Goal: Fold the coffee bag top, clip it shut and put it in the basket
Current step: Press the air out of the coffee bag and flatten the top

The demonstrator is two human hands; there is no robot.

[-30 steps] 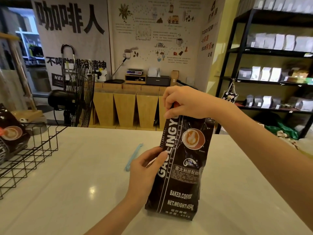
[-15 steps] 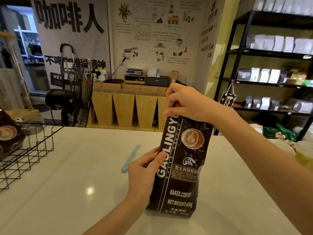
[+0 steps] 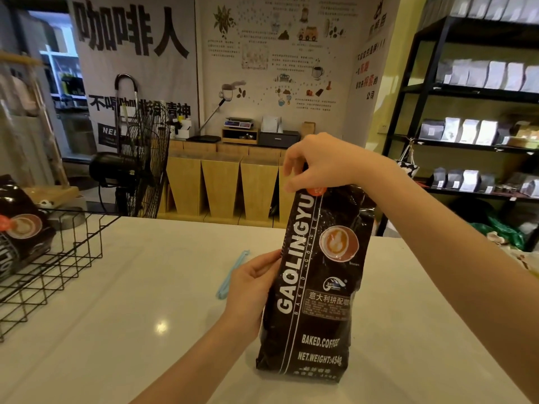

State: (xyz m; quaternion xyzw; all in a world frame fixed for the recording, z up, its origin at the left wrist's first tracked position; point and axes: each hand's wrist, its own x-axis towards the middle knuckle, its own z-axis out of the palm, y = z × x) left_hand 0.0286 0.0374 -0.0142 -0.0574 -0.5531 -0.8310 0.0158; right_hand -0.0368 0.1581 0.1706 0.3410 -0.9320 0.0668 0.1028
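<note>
A tall black coffee bag [image 3: 316,290] with white lettering and a latte picture stands upright on the white counter [image 3: 140,330]. My right hand [image 3: 323,164] pinches the bag's top edge from above, hiding the fold. My left hand [image 3: 252,284] grips the bag's left side at mid height. A light blue clip [image 3: 232,274] lies flat on the counter just left of my left hand, partly hidden by it. The black wire basket [image 3: 58,272] stands at the counter's left edge.
Another black coffee bag [image 3: 20,228] leans inside the basket. Beyond the counter stand a black floor fan [image 3: 137,167] and wooden bins [image 3: 221,188]. Dark shelving [image 3: 478,118] with pale and grey bags fills the right side.
My right hand has shifted a little on the bag's top, fingers now spread over the edge. The bag, my left hand and the clip keep their places.
</note>
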